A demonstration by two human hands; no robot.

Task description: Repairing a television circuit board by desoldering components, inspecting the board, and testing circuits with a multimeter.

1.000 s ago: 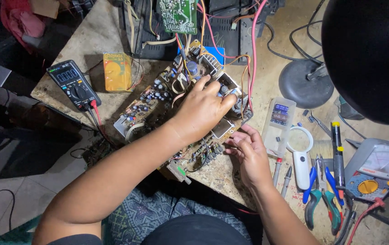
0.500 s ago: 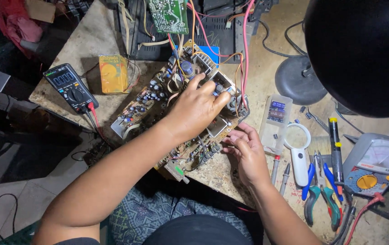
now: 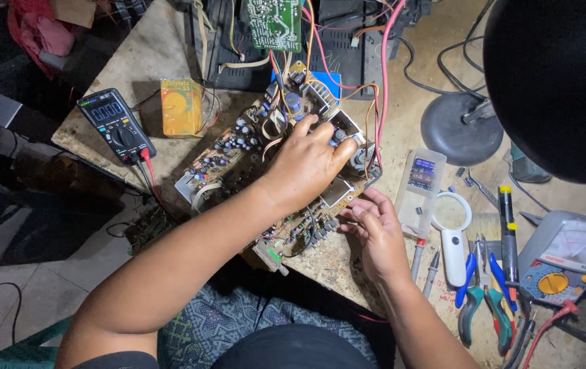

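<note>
Hands hold the circuit board [image 3: 265,171]: my left hand [image 3: 310,164] presses its parts, my right hand [image 3: 375,229] pinches its edge. Next I must steady it.

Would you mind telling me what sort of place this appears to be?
Most likely an electronics repair bench. A bare circuit board lies under the left hand, with a digital multimeter, an analog meter and pliers spread around on the worn table.

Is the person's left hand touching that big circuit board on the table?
Touching. The head view shows the left hand resting on the circuit board, its fingers pressed onto the components.
</note>
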